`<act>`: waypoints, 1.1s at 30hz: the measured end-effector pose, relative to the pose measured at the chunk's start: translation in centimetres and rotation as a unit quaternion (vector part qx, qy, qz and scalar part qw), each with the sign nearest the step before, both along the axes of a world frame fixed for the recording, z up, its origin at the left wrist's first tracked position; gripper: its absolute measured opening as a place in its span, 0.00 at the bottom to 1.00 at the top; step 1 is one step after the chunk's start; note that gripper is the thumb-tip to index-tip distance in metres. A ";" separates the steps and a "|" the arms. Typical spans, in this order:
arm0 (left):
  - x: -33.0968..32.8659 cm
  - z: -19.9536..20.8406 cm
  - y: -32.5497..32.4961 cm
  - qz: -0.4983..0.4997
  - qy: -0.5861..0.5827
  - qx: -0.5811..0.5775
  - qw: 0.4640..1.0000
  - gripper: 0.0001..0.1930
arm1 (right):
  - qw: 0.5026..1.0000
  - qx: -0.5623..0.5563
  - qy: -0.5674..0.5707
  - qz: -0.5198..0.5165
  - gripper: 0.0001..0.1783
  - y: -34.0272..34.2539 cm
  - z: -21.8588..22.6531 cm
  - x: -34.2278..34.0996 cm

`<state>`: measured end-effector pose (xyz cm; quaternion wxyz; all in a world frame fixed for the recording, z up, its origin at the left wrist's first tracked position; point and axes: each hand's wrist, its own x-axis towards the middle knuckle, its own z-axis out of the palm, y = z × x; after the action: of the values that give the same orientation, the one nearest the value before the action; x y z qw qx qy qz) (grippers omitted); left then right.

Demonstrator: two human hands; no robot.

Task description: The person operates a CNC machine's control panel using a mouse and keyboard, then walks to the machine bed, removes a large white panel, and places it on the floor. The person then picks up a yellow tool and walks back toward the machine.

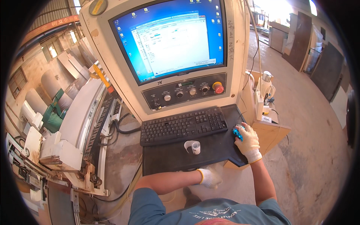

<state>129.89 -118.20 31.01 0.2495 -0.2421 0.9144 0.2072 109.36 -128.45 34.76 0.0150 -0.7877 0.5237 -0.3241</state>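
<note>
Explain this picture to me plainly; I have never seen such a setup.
The picture comes from a camera on a person's head, looking down at their own gloved hands. In front stands a machine's control console: a monitor above a panel of knobs with a red stop button. Below is a black shelf carrying a black keyboard and a small white paper roll. The right hand rests over a computer mouse with blue on it, at the shelf's right end. The left hand is at the shelf's front edge, holding nothing visible.

Knitted cloth gloves [248, 143], matt black plastic keyboard [183, 125], glossy screen [170, 37].
</note>
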 end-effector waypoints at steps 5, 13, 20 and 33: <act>0.2 -0.3 -0.1 -0.015 0.013 -0.006 1.000 0.16 | 1.000 0.000 0.009 0.006 0.28 0.1 0.2 -0.1; 0.0 -0.4 -0.1 -0.015 0.007 -0.005 1.000 0.16 | 1.000 0.011 0.013 0.004 0.26 0.1 0.1 -0.2; 0.0 0.3 -0.1 0.014 0.003 0.011 1.000 0.16 | 1.000 -0.002 0.004 -0.002 0.29 0.0 0.0 0.1; 0.1 0.5 0.0 -0.007 0.014 0.003 1.000 0.16 | 1.000 -0.006 0.015 0.007 0.27 0.0 0.0 -0.1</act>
<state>129.97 -118.24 31.46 0.2390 -0.2318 0.9188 0.2120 109.27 -128.45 34.77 0.0048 -0.7965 0.5160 -0.3151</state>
